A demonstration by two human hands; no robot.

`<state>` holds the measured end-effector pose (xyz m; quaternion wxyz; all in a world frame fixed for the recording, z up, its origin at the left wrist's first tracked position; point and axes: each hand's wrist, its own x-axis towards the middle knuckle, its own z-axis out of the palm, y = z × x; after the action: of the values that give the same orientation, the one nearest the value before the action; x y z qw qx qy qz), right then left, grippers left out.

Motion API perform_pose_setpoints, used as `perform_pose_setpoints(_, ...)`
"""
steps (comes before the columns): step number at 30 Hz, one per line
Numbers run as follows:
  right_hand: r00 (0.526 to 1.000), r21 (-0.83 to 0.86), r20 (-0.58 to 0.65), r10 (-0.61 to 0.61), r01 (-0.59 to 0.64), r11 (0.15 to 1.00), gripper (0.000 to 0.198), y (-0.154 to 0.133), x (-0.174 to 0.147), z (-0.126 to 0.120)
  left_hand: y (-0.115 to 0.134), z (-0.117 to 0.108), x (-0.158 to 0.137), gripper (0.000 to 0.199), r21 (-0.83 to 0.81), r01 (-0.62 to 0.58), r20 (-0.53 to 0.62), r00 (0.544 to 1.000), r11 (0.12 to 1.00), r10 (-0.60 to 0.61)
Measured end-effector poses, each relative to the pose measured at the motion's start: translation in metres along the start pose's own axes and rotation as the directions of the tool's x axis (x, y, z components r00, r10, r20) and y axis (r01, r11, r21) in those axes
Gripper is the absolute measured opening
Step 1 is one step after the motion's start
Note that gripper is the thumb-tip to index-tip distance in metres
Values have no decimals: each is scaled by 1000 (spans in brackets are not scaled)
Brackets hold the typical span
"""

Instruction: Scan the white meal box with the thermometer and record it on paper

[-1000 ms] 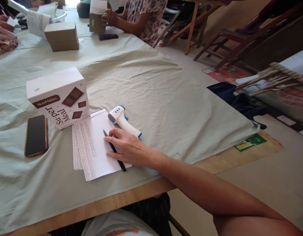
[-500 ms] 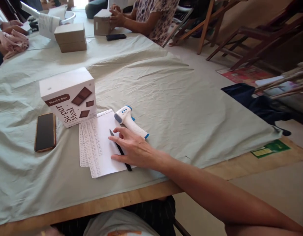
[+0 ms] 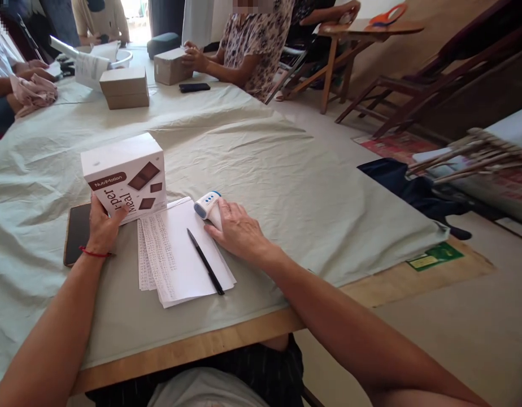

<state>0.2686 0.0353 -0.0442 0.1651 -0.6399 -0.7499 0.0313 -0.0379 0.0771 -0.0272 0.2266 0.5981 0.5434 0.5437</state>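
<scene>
A white NutriMotion box [image 3: 129,181] stands on the cloth-covered table. My left hand [image 3: 103,226], with a red cord at its wrist, grips the box's lower left corner, thumb on the printed face; its other fingers are partly hidden. Behind that hand a dark phone [image 3: 77,233] lies partly covered. A white and blue infrared thermometer [image 3: 208,206] lies right of the box. My right hand [image 3: 240,229] is closed over its handle, which is mostly hidden. Between my hands a black pen [image 3: 205,261] rests on a stack of white papers [image 3: 187,282], some written on.
Further back are a brown carton [image 3: 124,90], another phone [image 3: 195,87] and a white basin [image 3: 125,58]. Another person's hands [image 3: 194,58] hold a second carton [image 3: 170,68]. More people sit around. The table's wooden edge [image 3: 188,350] runs close to my lap.
My left hand has come up from below the table edge to the box. My right hand has moved off the pen and papers onto the thermometer's handle. The view has tilted up slightly.
</scene>
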Motion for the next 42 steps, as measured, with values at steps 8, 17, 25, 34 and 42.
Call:
perform_pose_setpoints(8, 1000, 522, -20, 16, -3, 853, 27, -14, 11, -42, 9, 5, -4, 58, -83, -16, -86, 996, 996, 9)
perform_pose_setpoints(17, 972, 971, 130, -194, -85, 226, 22, -74, -2, -21, 20, 17, -20, 47, -16, -18, 9, 1000, 1000, 18)
perform_pose_setpoints(25, 938, 938, 339, -77, -331, 104, 27, -79, -2, -9, 27, 20, -17, 51, -85, 3, 91, 996, 996, 4)
perform_pose_setpoints(34, 940, 938, 340, -45, -335, 84, 26, -84, -2, -1, 21, 16, -17, 63, -102, 94, 110, 990, 990, -83)
perform_pose_setpoints(42, 943, 938, 332, -34, -327, 115, 26, -83, -2, 0, 25, 16, -16, 62, -142, 83, 155, 986, 986, -61)
